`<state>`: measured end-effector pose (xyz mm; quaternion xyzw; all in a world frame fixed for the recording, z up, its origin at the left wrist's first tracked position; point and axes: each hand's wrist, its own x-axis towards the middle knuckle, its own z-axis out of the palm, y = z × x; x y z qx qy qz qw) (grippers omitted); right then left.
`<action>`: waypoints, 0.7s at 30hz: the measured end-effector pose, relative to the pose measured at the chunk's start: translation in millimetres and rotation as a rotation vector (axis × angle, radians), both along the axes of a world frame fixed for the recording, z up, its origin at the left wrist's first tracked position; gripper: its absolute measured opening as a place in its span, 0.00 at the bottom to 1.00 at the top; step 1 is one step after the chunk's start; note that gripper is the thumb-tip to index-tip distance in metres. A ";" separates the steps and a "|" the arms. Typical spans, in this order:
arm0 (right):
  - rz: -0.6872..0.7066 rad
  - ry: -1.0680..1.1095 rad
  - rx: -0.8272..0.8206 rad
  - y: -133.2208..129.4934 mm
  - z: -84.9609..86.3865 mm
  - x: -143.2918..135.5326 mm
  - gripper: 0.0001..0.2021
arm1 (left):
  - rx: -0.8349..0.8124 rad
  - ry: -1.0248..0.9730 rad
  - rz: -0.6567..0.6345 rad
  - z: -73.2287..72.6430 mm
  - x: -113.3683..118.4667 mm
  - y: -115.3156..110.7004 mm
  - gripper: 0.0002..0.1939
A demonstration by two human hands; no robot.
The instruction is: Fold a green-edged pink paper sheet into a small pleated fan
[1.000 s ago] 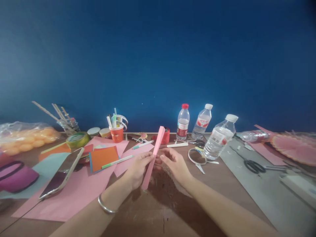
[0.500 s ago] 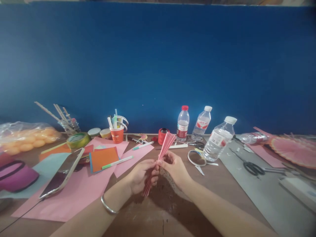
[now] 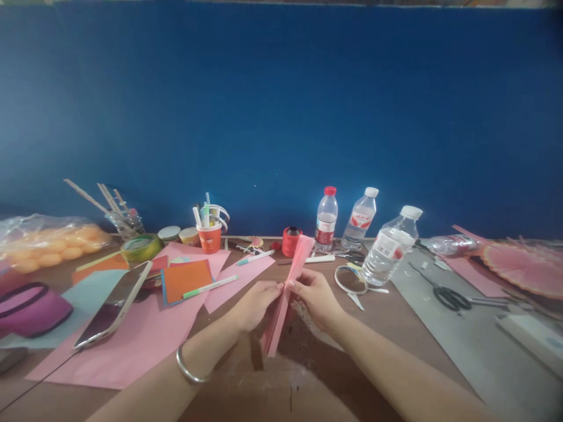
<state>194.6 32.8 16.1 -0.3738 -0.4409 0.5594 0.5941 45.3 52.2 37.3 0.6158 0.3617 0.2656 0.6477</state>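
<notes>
A narrow bundle of folded pink paper (image 3: 278, 328) slants upright above the brown table, pinched at its middle and spreading slightly at both ends. My left hand (image 3: 260, 302), below a silver bangle (image 3: 188, 364), grips its left side with thumb and fingers. On the other side my right hand (image 3: 314, 298) pinches it between thumb and fingers. The two hands nearly meet at the paper. Some of the left fingers are hidden behind it.
Pink sheets (image 3: 149, 346), a phone (image 3: 115, 305) and orange paper (image 3: 187, 280) lie left. Behind stand a red cup of pens (image 3: 209, 239), red tape (image 3: 291, 240) and bottles (image 3: 325, 225). Scissors (image 3: 451, 298) rest on a grey mat (image 3: 435, 334) at the right.
The pink bundle has turned so that a flat, smooth side faces me instead of the many fold edges. My left fingers have shifted behind it.
</notes>
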 end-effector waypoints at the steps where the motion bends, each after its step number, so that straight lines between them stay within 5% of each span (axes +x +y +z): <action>1: -0.040 -0.009 -0.003 0.3 0.4 0.3 0.13 | 0.050 0.019 0.020 -0.6 -0.1 1.7 0.18; 7: -0.154 -0.082 -0.047 0.1 1.2 0.0 0.16 | 0.248 0.098 0.118 -5.4 -0.4 10.5 0.12; 21: -0.090 -0.136 -0.033 0.4 7.5 1.5 0.11 | 0.374 0.164 0.149 -5.2 -1.4 11.9 0.10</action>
